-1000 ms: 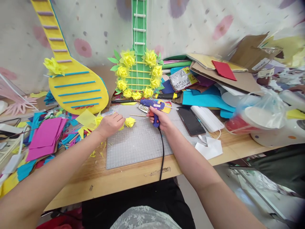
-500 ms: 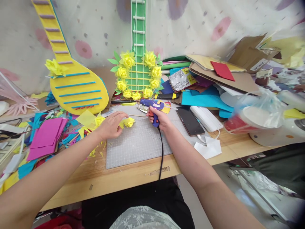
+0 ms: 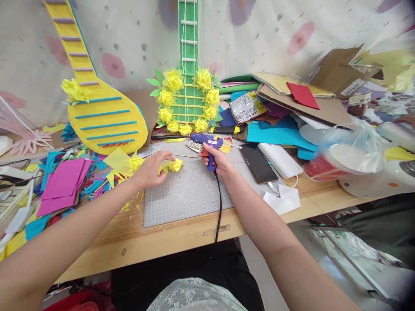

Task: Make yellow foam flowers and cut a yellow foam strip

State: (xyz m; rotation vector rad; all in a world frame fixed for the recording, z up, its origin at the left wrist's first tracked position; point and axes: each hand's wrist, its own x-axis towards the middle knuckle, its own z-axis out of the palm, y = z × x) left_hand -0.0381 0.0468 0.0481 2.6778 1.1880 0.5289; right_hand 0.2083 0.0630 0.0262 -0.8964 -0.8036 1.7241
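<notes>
My left hand (image 3: pixel 152 168) is curled around the near end of a yellow paper flower (image 3: pixel 176 165), just above the grey cutting mat (image 3: pixel 188 196). The bloom pokes out past the fingertips to the right. In my right hand (image 3: pixel 216 157) is a blue hot glue gun (image 3: pixel 207 140), its nozzle pointing right and its black cord hanging over the table edge. Behind the hands stands a green paper guitar (image 3: pixel 189 97) ringed with yellow paper roses. Leaning at its left is a yellow paper lute shape (image 3: pixel 106 114) with blue strips and one yellow flower.
Magenta sheets (image 3: pixel 65 183) and paper scraps lie at the left. Right of the mat are a black phone (image 3: pixel 258 163), a white power bank (image 3: pixel 280 160) and a white paper piece (image 3: pixel 282 199). Cardboard (image 3: pixel 304 106) is piled behind, near a bagged cup (image 3: pixel 340 157).
Both hands stay almost in place, the flower and glue gun with them. The view has shifted very slightly.
</notes>
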